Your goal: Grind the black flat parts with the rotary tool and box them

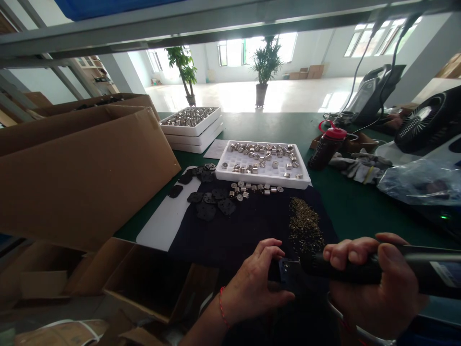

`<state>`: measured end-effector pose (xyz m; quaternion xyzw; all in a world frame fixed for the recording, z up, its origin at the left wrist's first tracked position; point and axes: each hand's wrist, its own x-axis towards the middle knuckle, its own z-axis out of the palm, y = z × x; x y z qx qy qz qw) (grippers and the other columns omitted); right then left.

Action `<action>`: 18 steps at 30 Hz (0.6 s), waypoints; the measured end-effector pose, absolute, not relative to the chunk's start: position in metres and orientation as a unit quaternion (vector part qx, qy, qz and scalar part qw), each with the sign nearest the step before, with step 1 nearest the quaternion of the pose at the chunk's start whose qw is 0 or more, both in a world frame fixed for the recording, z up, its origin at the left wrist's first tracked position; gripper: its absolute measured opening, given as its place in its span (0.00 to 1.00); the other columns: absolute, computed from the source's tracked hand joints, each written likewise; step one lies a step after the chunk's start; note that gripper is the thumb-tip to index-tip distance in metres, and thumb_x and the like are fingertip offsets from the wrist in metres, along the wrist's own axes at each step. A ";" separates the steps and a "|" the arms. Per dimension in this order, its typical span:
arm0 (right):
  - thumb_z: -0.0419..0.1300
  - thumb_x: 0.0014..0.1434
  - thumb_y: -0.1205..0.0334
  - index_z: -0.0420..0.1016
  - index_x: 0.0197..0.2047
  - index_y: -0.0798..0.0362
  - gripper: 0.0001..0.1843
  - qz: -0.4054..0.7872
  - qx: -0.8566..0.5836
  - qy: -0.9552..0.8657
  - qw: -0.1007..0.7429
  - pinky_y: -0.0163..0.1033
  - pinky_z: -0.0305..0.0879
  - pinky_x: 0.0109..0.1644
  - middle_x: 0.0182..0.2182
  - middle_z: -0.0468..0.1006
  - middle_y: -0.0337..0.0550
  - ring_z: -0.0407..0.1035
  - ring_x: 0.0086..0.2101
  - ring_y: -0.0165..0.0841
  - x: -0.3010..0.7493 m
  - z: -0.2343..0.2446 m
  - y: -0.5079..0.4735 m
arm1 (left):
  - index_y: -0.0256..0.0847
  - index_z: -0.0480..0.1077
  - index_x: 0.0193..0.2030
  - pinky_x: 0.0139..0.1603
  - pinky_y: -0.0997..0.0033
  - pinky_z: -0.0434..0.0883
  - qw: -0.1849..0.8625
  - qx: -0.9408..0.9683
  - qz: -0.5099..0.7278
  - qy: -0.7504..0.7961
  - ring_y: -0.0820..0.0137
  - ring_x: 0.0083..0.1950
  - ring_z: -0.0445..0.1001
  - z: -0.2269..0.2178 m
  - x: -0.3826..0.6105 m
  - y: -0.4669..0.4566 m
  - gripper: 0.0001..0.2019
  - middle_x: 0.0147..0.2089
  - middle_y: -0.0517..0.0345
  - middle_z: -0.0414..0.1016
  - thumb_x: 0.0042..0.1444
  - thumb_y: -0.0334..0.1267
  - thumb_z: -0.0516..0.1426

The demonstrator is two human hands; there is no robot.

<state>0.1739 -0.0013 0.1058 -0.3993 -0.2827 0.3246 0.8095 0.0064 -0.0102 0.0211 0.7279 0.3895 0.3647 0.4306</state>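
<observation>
A black power screwdriver (427, 266) lies nearly level in my right hand (382, 288), whose fingers wrap round its body. Its thin bit points left and meets a small dark part (285, 273) with light dots on its edge. My left hand (250, 278) grips that part between thumb and fingers. Just beyond, a heap of tiny brass-coloured screws (304, 223) is spread on the dark cloth (252, 230). Several black plates (207, 206) lie to the left. Small silver metal cylinders (240, 188) stand and lie near them.
A white foam tray (264, 181) holds more cylinders; stacked trays (192, 139) stand behind. Large cardboard boxes (86, 173) crowd the left. At right are a red-capped bottle (327, 144), gloves (360, 166), a plastic bag (419, 180) and a fan (421, 122). A shelf beam (230, 26) crosses overhead.
</observation>
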 end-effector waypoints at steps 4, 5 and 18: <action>0.70 0.55 0.56 0.74 0.42 0.47 0.13 0.332 -0.400 -0.273 0.809 0.39 0.69 0.24 0.20 0.67 0.28 0.60 0.19 0.31 0.174 0.103 -0.002 | 0.43 0.68 0.60 0.69 0.53 0.76 0.426 0.734 0.362 0.385 0.49 0.72 0.71 0.021 0.006 -0.010 0.38 0.71 0.43 0.68 0.44 0.26 0.78; 0.70 0.56 0.56 0.74 0.42 0.47 0.12 0.332 -0.399 -0.274 0.810 0.39 0.69 0.24 0.20 0.67 0.28 0.60 0.19 0.31 0.174 0.103 -0.002 | 0.43 0.68 0.59 0.70 0.53 0.75 0.425 0.735 0.362 0.385 0.50 0.72 0.71 0.022 0.006 -0.010 0.38 0.71 0.44 0.68 0.44 0.26 0.78; 0.70 0.53 0.56 0.75 0.42 0.46 0.13 0.321 -0.396 -0.276 0.815 0.39 0.69 0.23 0.20 0.66 0.28 0.59 0.18 0.31 0.176 0.108 0.000 | 0.42 0.70 0.56 0.71 0.54 0.74 0.422 0.739 0.363 0.380 0.49 0.74 0.69 0.021 0.005 -0.009 0.35 0.72 0.43 0.67 0.45 0.26 0.79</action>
